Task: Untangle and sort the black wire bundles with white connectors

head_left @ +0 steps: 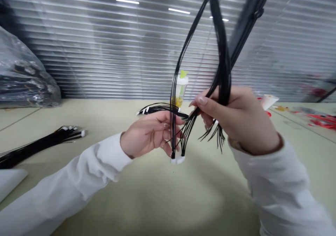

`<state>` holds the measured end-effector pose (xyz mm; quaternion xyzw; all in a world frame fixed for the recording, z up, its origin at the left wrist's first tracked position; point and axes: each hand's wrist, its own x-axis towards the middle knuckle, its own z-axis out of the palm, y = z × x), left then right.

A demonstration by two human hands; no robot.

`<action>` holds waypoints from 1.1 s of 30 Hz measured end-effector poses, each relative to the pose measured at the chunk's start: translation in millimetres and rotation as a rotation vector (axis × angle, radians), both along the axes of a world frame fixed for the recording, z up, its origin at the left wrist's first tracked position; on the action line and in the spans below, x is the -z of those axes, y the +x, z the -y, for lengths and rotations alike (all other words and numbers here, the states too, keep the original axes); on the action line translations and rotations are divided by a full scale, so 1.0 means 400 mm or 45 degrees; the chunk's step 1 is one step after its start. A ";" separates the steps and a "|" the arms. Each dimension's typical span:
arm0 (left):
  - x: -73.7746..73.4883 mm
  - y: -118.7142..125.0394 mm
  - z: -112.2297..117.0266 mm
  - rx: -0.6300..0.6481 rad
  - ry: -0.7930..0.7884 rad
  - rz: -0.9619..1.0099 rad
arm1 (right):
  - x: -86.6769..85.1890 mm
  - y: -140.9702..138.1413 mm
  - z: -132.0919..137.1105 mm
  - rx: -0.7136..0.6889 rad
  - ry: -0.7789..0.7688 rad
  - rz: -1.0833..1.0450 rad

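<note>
My right hand (231, 117) is closed around a bundle of black wires (223, 61), which loops up past the top of the view. Below the fingers, loose wire ends (219, 134) fan out. Other strands from the bundle hang down to two small white connectors (177, 160) side by side. My left hand (152, 133) is beside these strands, palm showing, its fingers apart and loosely curled behind and among them. Some fingertips seem to touch the wires; no firm grip shows.
Another black wire bundle with white connectors (160, 108) lies behind my left hand, near a bottle (181, 89). At left lie more connector-ended wires (52, 138) and a clear plastic bag (26, 71). Red items (322, 120) lie at right. Blinds (105, 47) stand behind the table.
</note>
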<state>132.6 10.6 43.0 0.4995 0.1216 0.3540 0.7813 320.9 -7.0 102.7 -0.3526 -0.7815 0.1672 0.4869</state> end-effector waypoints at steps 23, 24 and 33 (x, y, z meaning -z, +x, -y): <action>0.019 0.044 0.013 -0.064 0.238 -0.806 | 0.059 -0.051 -0.035 0.187 -0.124 0.289; 0.021 0.044 0.013 -0.066 0.262 -0.817 | 0.057 -0.049 -0.037 0.135 -0.185 0.281; -0.021 -0.001 -0.010 -0.051 0.540 -0.993 | 0.033 0.019 -0.083 -0.306 -0.794 0.244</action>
